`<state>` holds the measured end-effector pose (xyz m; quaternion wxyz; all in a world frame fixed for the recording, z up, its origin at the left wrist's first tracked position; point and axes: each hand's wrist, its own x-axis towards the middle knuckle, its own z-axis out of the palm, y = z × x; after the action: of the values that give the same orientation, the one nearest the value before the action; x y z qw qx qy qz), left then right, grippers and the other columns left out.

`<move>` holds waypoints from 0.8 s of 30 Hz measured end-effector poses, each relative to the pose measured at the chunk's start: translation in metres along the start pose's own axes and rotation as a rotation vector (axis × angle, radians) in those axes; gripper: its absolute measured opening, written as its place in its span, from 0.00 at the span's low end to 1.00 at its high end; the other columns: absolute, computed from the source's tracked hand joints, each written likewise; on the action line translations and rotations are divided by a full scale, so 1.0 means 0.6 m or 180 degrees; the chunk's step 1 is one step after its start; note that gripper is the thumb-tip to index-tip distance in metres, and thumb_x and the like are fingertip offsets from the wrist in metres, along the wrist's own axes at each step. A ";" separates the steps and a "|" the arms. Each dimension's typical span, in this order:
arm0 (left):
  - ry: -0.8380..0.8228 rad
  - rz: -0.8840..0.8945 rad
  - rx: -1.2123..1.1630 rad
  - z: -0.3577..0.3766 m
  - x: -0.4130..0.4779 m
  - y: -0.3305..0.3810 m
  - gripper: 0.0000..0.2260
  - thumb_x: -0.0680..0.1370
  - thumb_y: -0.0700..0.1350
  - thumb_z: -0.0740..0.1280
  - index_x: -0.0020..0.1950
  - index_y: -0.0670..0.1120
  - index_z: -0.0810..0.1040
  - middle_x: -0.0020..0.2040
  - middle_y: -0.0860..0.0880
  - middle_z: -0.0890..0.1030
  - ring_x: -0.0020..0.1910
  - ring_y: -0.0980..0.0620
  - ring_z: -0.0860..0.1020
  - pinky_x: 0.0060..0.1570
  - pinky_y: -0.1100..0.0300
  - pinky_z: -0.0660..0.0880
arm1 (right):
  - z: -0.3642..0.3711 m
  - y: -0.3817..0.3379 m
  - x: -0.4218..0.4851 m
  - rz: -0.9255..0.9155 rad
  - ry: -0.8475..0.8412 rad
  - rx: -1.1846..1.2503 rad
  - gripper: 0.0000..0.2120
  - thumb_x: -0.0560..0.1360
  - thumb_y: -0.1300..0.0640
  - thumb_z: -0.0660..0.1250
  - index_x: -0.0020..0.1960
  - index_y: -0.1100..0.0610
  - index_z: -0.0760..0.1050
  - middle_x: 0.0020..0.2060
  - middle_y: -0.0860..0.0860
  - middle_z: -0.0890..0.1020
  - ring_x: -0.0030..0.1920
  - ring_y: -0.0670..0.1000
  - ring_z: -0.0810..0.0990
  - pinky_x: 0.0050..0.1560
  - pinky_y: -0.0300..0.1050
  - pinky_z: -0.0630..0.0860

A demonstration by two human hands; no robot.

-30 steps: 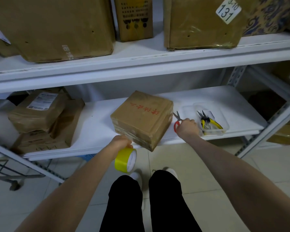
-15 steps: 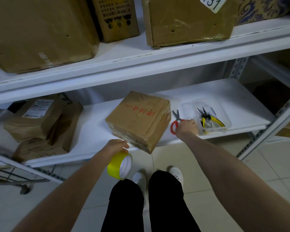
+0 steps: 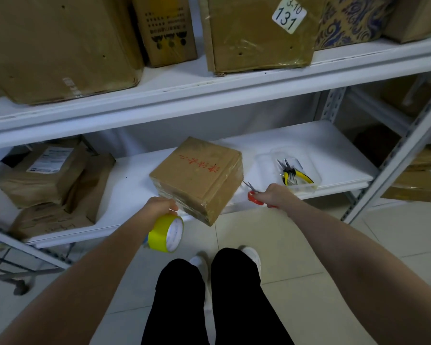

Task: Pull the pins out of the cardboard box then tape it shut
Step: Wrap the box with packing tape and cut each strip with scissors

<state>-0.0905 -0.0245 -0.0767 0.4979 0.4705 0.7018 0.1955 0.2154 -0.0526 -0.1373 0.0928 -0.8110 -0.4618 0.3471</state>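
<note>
The cardboard box [image 3: 199,175] is being carried by the lower shelf [image 3: 309,143], turned at an angle near the front edge, with its nearest corner overhanging that edge. Its top is being shown closed, marked with red writing, and glossy clear tape is being seen along its sides. A yellow tape roll [image 3: 167,232] is being held by the left grip [image 3: 159,207], whose fingers are being curled round the roll's top; the roll is being kept just below the shelf edge, beside the box's near left face. Whether this grip is touching the box cannot be told. Red-handled scissors [image 3: 253,194] are being clasped by the right grip [image 3: 275,195], closed round the handles, with the blades being pointed at the box's right side and the tips just beside it. To the right, yellow-handled pliers [image 3: 294,174] are being kept in a clear tray [image 3: 306,188]. Brown parcels [image 3: 42,170] are being stacked at the shelf's left end. Larger cartons are being stored on the upper shelf [image 3: 234,83], one tagged with a white label [image 3: 288,13] reading 131.
</note>
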 end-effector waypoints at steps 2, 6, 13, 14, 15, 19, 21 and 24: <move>-0.0013 0.0003 0.0046 -0.001 -0.007 0.001 0.12 0.80 0.41 0.63 0.37 0.41 0.76 0.36 0.46 0.77 0.29 0.52 0.77 0.32 0.62 0.71 | -0.011 0.011 -0.022 0.0210 -0.0654 0.0523 0.27 0.64 0.30 0.69 0.34 0.54 0.67 0.26 0.50 0.70 0.26 0.49 0.69 0.29 0.38 0.64; -0.0060 0.0046 0.0058 -0.001 -0.021 -0.006 0.10 0.78 0.37 0.64 0.37 0.40 0.76 0.32 0.45 0.78 0.19 0.57 0.76 0.32 0.62 0.70 | -0.024 0.034 -0.074 0.0113 -0.2096 0.0910 0.35 0.50 0.22 0.69 0.35 0.51 0.65 0.30 0.50 0.70 0.31 0.48 0.68 0.35 0.41 0.64; -0.0100 0.0113 0.0120 -0.002 -0.042 -0.003 0.04 0.74 0.33 0.66 0.41 0.40 0.76 0.36 0.43 0.78 0.25 0.52 0.78 0.29 0.61 0.73 | -0.007 -0.012 -0.138 -0.0414 -0.2994 0.0779 0.43 0.49 0.19 0.66 0.48 0.52 0.71 0.37 0.52 0.76 0.37 0.49 0.71 0.44 0.44 0.68; -0.0128 0.0106 0.0107 -0.001 -0.044 -0.002 0.04 0.75 0.32 0.66 0.41 0.40 0.76 0.36 0.43 0.77 0.27 0.51 0.77 0.29 0.61 0.72 | 0.000 -0.027 -0.142 -0.0450 -0.3016 0.0735 0.42 0.50 0.19 0.65 0.47 0.52 0.70 0.37 0.52 0.76 0.37 0.49 0.70 0.44 0.44 0.67; -0.0143 0.0098 0.0094 -0.001 -0.045 -0.002 0.06 0.75 0.32 0.66 0.40 0.40 0.75 0.35 0.44 0.77 0.29 0.50 0.76 0.29 0.61 0.72 | 0.007 -0.043 -0.148 -0.0486 -0.3031 0.0692 0.42 0.50 0.19 0.64 0.47 0.52 0.70 0.36 0.51 0.75 0.36 0.49 0.69 0.44 0.44 0.66; -0.0176 0.0055 0.0020 -0.004 -0.044 -0.001 0.04 0.75 0.32 0.65 0.42 0.39 0.75 0.35 0.44 0.77 0.32 0.50 0.75 0.30 0.60 0.72 | 0.030 -0.096 -0.156 -0.0594 -0.2937 0.0561 0.44 0.47 0.17 0.63 0.45 0.53 0.67 0.33 0.52 0.74 0.33 0.48 0.68 0.40 0.44 0.63; -0.0196 0.0040 0.0023 -0.006 -0.044 0.001 0.03 0.75 0.32 0.65 0.43 0.39 0.75 0.36 0.44 0.77 0.32 0.50 0.75 0.32 0.59 0.72 | 0.040 -0.110 -0.157 -0.0599 -0.2869 0.0578 0.42 0.48 0.17 0.62 0.40 0.53 0.68 0.33 0.52 0.74 0.32 0.49 0.67 0.39 0.43 0.62; -0.0212 0.0028 0.0165 -0.009 -0.043 0.003 0.04 0.75 0.34 0.66 0.41 0.40 0.75 0.36 0.44 0.77 0.32 0.50 0.75 0.31 0.60 0.71 | 0.052 -0.124 -0.152 -0.0590 -0.2716 0.0670 0.39 0.53 0.17 0.58 0.39 0.53 0.67 0.32 0.52 0.74 0.31 0.48 0.66 0.38 0.44 0.61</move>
<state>-0.0932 -0.0446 -0.0600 0.5078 0.4925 0.6876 0.1636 0.1139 -0.0909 -0.0820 0.0068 -0.5365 -0.4916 0.6859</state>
